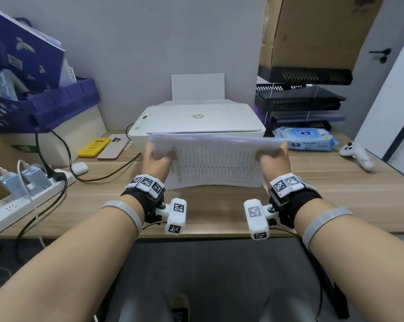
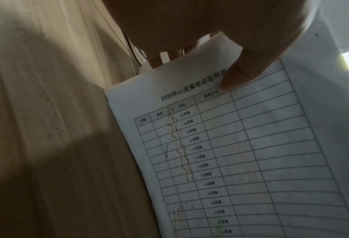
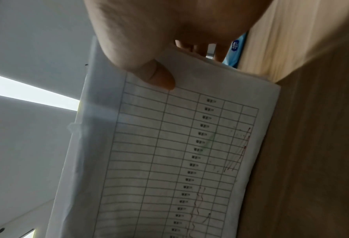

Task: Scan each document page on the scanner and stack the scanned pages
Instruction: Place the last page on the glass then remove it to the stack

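A stack of document pages (image 1: 216, 166) printed with a ruled table stands upright on its long edge on the wooden desk (image 1: 324, 194), just in front of the white scanner (image 1: 196, 119), whose lid is down. My left hand (image 1: 158, 158) grips the stack's left end and my right hand (image 1: 273, 158) grips its right end. In the left wrist view my thumb (image 2: 236, 75) presses on the top page (image 2: 241, 161), with fingers behind the stack. In the right wrist view my thumb (image 3: 159, 75) pinches the pages (image 3: 169, 161) the same way.
A yellow case and a phone (image 1: 113, 146) lie left of the scanner, with earbuds (image 1: 79, 168) and a power strip (image 1: 22, 196) nearer. A wipes pack (image 1: 305, 138) and a white controller (image 1: 356, 154) lie to the right. Black trays (image 1: 298, 98) stand behind.
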Available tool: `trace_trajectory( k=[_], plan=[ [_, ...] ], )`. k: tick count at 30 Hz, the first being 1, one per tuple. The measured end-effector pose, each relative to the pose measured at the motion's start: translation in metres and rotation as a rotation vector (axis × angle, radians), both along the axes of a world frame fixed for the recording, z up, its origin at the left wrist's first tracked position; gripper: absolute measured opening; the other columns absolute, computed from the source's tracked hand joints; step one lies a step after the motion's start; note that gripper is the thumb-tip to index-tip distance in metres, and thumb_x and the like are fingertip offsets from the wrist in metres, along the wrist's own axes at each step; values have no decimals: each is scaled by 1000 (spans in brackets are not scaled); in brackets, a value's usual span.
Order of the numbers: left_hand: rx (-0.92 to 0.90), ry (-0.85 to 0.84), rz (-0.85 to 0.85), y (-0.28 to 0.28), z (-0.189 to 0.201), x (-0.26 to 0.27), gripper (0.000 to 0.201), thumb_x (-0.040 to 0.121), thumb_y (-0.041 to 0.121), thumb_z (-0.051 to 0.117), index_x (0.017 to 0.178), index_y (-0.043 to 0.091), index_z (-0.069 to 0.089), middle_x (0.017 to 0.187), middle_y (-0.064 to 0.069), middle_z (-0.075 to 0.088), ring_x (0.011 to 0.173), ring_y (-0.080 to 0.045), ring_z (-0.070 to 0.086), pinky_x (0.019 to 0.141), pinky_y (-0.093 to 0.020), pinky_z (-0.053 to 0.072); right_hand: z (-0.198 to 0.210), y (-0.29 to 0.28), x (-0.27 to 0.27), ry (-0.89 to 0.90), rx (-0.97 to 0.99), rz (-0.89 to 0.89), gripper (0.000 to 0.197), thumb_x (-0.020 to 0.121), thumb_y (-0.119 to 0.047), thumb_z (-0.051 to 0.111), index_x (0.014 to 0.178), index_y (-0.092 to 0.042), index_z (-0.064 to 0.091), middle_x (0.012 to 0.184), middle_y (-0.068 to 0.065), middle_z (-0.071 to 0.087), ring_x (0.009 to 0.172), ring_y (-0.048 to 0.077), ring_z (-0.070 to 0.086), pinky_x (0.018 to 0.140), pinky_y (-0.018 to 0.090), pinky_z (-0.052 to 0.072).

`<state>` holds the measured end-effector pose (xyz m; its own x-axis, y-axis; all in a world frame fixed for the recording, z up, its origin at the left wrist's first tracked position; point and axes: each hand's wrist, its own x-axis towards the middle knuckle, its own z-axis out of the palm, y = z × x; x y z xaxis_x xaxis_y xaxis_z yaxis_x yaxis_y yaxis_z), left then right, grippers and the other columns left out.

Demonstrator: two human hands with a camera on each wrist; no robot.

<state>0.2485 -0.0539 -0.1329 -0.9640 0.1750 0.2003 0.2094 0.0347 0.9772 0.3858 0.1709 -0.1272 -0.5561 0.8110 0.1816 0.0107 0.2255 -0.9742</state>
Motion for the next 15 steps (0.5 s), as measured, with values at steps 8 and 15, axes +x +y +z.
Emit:
trace_trajectory(
  k=[8,15],
  plan=[
    [-28,10,-37,1,5,2,44,82,3,61,121,22,54,108,2,66,104,-17,60,83,-32,48,1,4,2,-63,-70,38,38,85,-3,54,123,-11,52,109,10,64,96,28,61,85,43,52],
    [-138,20,-34,-11,10,-5,18,90,14,63,104,23,59,105,0,68,100,-23,63,88,-44,51,17,1,13,-115,110,137,29,89,-3,55,116,-10,60,108,6,68,96,23,63,83,38,53]
  ],
)
